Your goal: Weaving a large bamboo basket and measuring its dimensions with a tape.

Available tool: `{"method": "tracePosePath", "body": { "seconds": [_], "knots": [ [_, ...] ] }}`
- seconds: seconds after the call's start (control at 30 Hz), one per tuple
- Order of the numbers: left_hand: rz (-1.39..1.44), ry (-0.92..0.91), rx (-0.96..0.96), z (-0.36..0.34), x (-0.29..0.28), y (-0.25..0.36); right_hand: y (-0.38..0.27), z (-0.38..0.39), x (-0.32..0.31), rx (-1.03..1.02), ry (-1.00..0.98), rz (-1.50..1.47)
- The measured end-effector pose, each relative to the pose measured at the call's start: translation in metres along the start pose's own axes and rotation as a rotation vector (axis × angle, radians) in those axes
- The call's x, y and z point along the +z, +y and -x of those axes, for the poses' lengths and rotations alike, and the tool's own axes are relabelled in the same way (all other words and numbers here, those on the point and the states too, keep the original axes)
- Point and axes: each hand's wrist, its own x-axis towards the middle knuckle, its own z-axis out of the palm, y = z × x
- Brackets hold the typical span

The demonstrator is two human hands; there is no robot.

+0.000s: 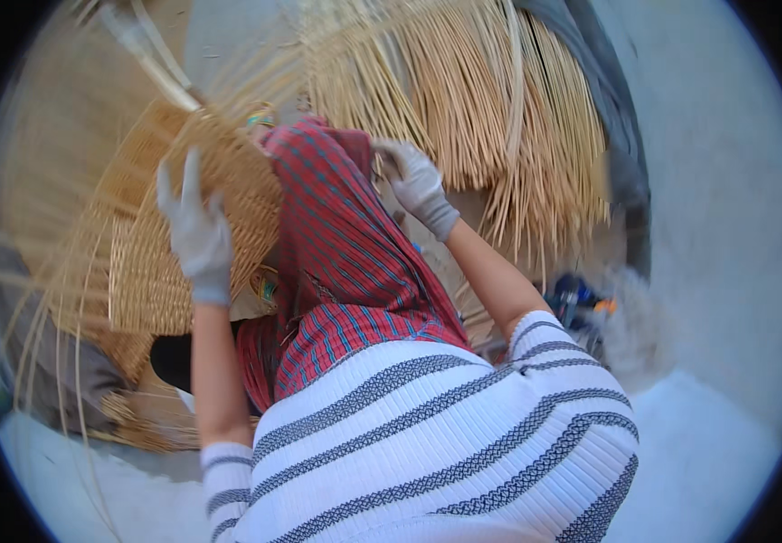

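My left hand (199, 237), in a pale grey glove, lies against a woven panel of tan strands (151, 271) with its fingers spread. Long loose strands (74, 339) fan out from the panel's left side and blur with motion. My right hand (420, 188), gloved alike, is beside my knee with its fingers curled in. Whatever those fingers hold, if anything, is hidden. Red checked cloth (345, 204) covers my legs between the two hands.
A broad bundle of straw-coloured sticks (472, 100) spreads ahead and to the right, with dark grey cloth (621, 109) along its edge. Dark and orange items (581, 303) sit near my right elbow. Grey cloth (47, 371) lies at the left. Pale floor (725, 226) extends rightward.
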Motion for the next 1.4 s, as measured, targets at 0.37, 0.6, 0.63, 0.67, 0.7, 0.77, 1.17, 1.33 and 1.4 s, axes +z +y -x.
{"method": "tracePosePath", "body": {
  "seconds": [0.37, 0.6, 0.63, 0.67, 0.7, 0.77, 1.17, 1.33, 1.4],
  "knots": [
    [-0.734, -0.425, -0.158, 0.092, 0.000, -0.067, 0.082, 0.362, 0.039, 1.082, -0.949, 0.097],
    [-0.323, -0.118, -0.220, 0.042, -0.057, -0.098, 0.131, 0.279, 0.116, 0.893, -0.539, 0.196],
    [-0.231, -0.010, -0.224, 0.042, -0.058, -0.087, 0.133, 0.271, 0.125, 0.954, -0.623, 0.178],
    [-0.209, 0.043, -0.155, 0.042, -0.047, -0.056, 0.147, 0.270, 0.132, 1.091, -0.645, 0.194],
    [-0.122, -0.040, -0.147, 0.047, -0.022, -0.039, 0.172, 0.290, 0.130, 1.168, -0.599, 0.215],
    [-0.073, -0.246, 0.036, 0.086, -0.022, -0.045, 0.132, 0.258, 0.155, 1.162, -0.742, 0.210],
    [0.951, -0.256, -0.713, 0.147, 0.019, -0.010, 0.035, 0.097, 0.007, 0.785, -0.104, -0.809],
    [1.660, -0.391, -0.591, 0.112, -0.016, 0.036, -0.161, 0.006, -0.002, 0.040, -0.271, -0.474],
    [1.608, -0.172, -0.484, 0.121, 0.005, 0.012, -0.202, 0.000, 0.033, 0.071, -0.489, -0.485]
  ]
}}
